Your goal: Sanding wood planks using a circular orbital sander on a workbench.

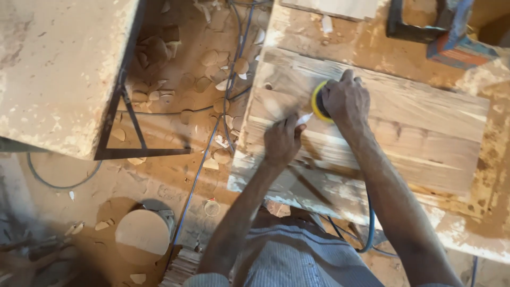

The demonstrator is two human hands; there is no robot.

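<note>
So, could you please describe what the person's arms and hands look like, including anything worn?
Both forearms are bare, with no gloves, watch or rings visible on the left hand or right hand. Short, light sleeves with fine stripes end above the elbows. Fine dust seems to coat the hands.

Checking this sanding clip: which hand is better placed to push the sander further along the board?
The right hand: it already grips the sander from above. The left hand rests on the board beside it.
</note>
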